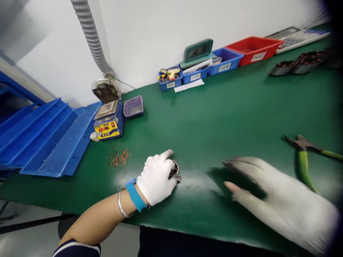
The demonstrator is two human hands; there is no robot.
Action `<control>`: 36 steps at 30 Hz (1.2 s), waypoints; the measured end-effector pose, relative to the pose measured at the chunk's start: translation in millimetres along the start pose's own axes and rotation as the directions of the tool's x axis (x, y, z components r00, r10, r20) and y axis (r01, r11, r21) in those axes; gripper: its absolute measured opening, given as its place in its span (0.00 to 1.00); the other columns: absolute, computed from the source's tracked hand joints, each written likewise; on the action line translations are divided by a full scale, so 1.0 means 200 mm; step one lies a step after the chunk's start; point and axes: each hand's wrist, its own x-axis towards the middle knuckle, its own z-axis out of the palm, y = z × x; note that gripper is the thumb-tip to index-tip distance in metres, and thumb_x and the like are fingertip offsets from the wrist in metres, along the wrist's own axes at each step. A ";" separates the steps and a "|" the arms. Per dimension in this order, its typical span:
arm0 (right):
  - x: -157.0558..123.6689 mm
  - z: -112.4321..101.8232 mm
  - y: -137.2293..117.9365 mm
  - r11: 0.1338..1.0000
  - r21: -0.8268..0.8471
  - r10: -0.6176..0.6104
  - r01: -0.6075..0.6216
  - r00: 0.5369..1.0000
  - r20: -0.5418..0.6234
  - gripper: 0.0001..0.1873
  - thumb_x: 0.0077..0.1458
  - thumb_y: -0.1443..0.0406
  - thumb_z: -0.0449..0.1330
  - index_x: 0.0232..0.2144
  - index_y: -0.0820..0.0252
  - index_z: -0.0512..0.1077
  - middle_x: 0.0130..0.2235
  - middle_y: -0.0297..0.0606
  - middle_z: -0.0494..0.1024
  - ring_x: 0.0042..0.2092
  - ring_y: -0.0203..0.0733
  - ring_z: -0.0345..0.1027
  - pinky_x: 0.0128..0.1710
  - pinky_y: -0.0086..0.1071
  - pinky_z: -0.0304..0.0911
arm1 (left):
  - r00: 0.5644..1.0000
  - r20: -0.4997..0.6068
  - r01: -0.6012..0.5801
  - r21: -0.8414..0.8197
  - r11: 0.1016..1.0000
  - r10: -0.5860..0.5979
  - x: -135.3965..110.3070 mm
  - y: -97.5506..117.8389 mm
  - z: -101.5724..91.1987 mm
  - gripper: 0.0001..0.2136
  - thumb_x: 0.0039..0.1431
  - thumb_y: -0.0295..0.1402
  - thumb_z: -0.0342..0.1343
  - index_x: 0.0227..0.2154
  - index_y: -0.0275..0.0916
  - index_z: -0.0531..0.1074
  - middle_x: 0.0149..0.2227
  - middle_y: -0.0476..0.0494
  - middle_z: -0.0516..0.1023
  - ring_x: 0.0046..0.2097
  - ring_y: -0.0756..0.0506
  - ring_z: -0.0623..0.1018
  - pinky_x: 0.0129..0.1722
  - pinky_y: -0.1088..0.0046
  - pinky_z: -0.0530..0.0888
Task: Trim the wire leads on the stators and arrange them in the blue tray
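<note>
My left hand [158, 178], in a white glove, is closed round a small copper-wound stator [175, 168] on the green bench. Most of the stator is hidden under the fingers; part of its round metal rim and some copper show on the right side. To the right my right hand [278, 203], also gloved and blurred by motion, hovers over the bench with thumb and fingers apart and nothing between them. Its thumb tip is bare. Just beyond it lie green-handled cutting pliers [302, 153], jaws pointing left. Clipped copper wire bits [118, 159] are scattered left of my left hand.
At the back left stand a solder pot [108, 123], a purple tray [133, 107] and an extractor hose [89, 32]. Blue trays [61, 139] lean at left. Along the wall sit small blue bins [226, 60], a clock [198, 50] and a red bin [254, 48]. More stators [305, 64] stand back right.
</note>
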 end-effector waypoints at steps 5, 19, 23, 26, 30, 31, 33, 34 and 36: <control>0.16 0.11 -0.41 0.985 0.104 0.073 -0.137 0.882 0.465 0.22 0.52 0.53 0.60 0.48 0.49 0.76 0.44 0.36 0.82 0.42 0.48 0.77 0.36 0.36 0.66 | 0.944 -0.263 0.078 -0.405 0.911 -0.198 -0.11 0.01 0.13 0.53 0.38 0.50 0.73 0.64 0.39 0.53 0.61 0.29 0.69 0.54 0.34 0.78 0.51 0.53 0.79; 0.25 0.18 -0.38 0.976 -0.188 0.178 -0.114 0.912 0.370 0.17 0.58 0.53 0.55 0.43 0.51 0.77 0.43 0.37 0.82 0.39 0.48 0.76 0.28 0.35 0.58 | 0.953 0.128 0.299 -0.548 0.781 -0.275 -0.05 -0.02 0.11 0.64 0.38 0.52 0.73 0.72 0.38 0.41 0.38 0.45 0.82 0.42 0.35 0.83 0.45 0.55 0.79; 0.26 0.21 -0.44 0.994 0.088 0.017 -0.061 0.901 0.433 0.14 0.56 0.54 0.54 0.37 0.53 0.76 0.39 0.36 0.82 0.37 0.44 0.76 0.31 0.33 0.62 | 0.948 0.140 0.315 -0.556 0.769 -0.287 -0.06 -0.01 0.10 0.62 0.41 0.50 0.72 0.72 0.38 0.39 0.39 0.45 0.82 0.42 0.36 0.83 0.44 0.57 0.79; 0.26 0.23 -0.43 0.999 -0.022 0.031 -0.024 0.904 0.427 0.13 0.58 0.58 0.52 0.31 0.55 0.75 0.34 0.36 0.80 0.34 0.43 0.73 0.28 0.32 0.58 | 0.951 0.137 0.304 -0.566 0.766 -0.276 -0.06 -0.01 0.11 0.62 0.41 0.49 0.72 0.72 0.38 0.39 0.39 0.45 0.82 0.42 0.35 0.83 0.45 0.56 0.79; 0.27 0.22 -0.39 0.960 -0.230 -0.056 0.161 0.913 0.404 0.14 0.59 0.59 0.52 0.31 0.56 0.75 0.34 0.40 0.78 0.35 0.46 0.72 0.30 0.35 0.58 | 0.951 0.142 0.304 -0.585 0.752 -0.275 -0.06 -0.01 0.11 0.63 0.40 0.48 0.74 0.72 0.37 0.39 0.40 0.44 0.83 0.45 0.34 0.83 0.48 0.54 0.79; 0.27 0.22 -0.38 0.955 -0.241 -0.067 0.173 0.917 0.394 0.15 0.60 0.59 0.52 0.32 0.57 0.76 0.34 0.40 0.78 0.35 0.47 0.72 0.31 0.36 0.58 | 0.947 0.153 0.317 -0.589 0.743 -0.282 -0.06 -0.01 0.10 0.64 0.39 0.47 0.74 0.72 0.37 0.38 0.41 0.44 0.83 0.45 0.34 0.83 0.48 0.54 0.79; 0.28 0.22 -0.39 0.980 -0.166 -0.044 0.107 0.938 0.344 0.17 0.60 0.56 0.52 0.39 0.56 0.77 0.39 0.41 0.80 0.38 0.48 0.74 0.31 0.36 0.60 | 0.937 0.182 0.346 -0.600 0.722 -0.298 -0.06 -0.01 0.09 0.66 0.37 0.47 0.75 0.73 0.38 0.37 0.41 0.45 0.83 0.46 0.34 0.83 0.47 0.54 0.79; 0.28 0.23 -0.41 0.995 -0.082 -0.033 0.062 0.946 0.322 0.18 0.60 0.55 0.53 0.45 0.55 0.77 0.43 0.40 0.81 0.41 0.49 0.75 0.32 0.36 0.62 | 0.933 0.195 0.357 -0.605 0.712 -0.303 -0.06 -0.01 0.08 0.66 0.38 0.46 0.74 0.73 0.38 0.36 0.40 0.45 0.83 0.46 0.34 0.83 0.47 0.54 0.79; 0.27 0.25 -0.45 0.990 0.132 -0.082 0.044 0.951 0.299 0.20 0.57 0.56 0.55 0.49 0.54 0.75 0.50 0.39 0.80 0.46 0.48 0.75 0.37 0.36 0.66 | 0.929 0.218 0.369 -0.610 0.701 -0.300 -0.06 -0.01 0.07 0.64 0.40 0.45 0.73 0.73 0.38 0.34 0.41 0.45 0.83 0.46 0.34 0.83 0.47 0.55 0.79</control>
